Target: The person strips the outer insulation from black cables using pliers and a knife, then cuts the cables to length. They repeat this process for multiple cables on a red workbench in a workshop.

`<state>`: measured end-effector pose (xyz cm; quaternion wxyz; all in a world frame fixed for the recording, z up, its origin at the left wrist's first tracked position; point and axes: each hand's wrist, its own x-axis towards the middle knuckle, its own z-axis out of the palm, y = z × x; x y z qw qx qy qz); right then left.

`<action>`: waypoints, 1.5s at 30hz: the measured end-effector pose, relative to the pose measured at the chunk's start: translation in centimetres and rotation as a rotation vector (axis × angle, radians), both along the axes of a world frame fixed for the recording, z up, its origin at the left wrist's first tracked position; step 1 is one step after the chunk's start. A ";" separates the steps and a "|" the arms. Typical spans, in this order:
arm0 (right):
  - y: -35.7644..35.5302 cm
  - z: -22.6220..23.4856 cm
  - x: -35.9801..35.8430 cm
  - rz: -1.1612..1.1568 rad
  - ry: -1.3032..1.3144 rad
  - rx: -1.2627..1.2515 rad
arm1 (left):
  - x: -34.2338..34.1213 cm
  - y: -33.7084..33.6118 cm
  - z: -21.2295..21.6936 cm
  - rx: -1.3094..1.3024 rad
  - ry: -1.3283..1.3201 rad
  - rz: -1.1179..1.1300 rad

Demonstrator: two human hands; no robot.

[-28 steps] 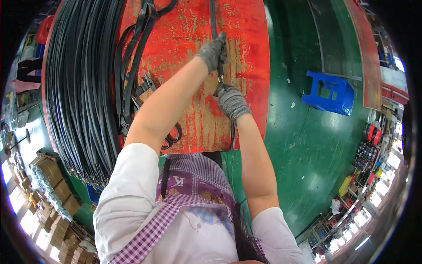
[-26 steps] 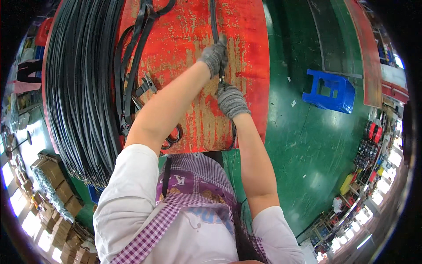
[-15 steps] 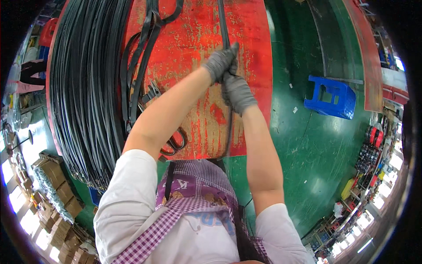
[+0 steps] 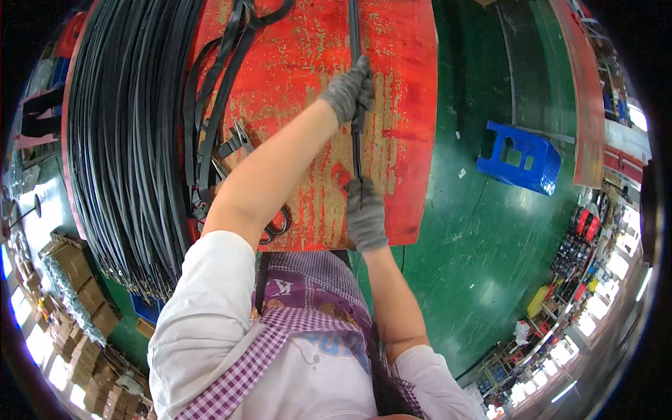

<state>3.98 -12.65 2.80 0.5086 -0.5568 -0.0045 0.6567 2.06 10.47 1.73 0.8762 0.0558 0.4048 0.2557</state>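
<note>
One black strap (image 4: 355,35), long axis near-to-far; left hand (image 4: 349,92), right hand (image 4: 366,215): fingers curled round it.

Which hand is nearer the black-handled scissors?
Right. The right hand is right of the scissors, roughly level with them; the left hand is farther up the red table.

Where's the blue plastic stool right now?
In the head view, the blue plastic stool is on the green floor, to the right of the red table and apart from the gloved right hand.
</note>
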 end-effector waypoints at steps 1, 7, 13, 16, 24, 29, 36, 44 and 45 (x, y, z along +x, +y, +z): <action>0.5 1.4 0.1 0.017 0.071 -0.027 | 0.6 -1.4 1.3 0.022 0.024 -0.020; 3.1 5.6 2.7 -0.033 0.661 -0.096 | -1.6 -5.9 4.5 0.130 0.137 -0.098; 2.7 2.7 1.7 0.781 -1.240 -0.118 | -3.4 -11.9 2.2 0.834 0.589 -0.463; 2.3 2.7 2.1 0.649 -0.985 -0.040 | -4.8 -11.2 3.4 1.023 0.611 -0.924; 2.8 6.2 1.4 0.112 0.398 0.119 | -0.4 -0.7 2.4 0.114 -0.305 -0.044; 1.9 6.8 1.9 0.168 0.321 0.030 | 1.1 -2.2 1.5 -0.143 -0.618 0.236; 3.3 1.9 2.8 0.862 -1.483 0.008 | 1.1 -9.7 0.8 0.398 0.673 -0.065; 2.2 6.2 3.9 0.113 0.361 0.053 | -2.4 -7.5 1.6 0.097 -0.377 -0.066; 2.2 6.0 2.8 0.200 0.090 0.023 | -1.8 -6.4 1.0 0.090 -0.300 -0.077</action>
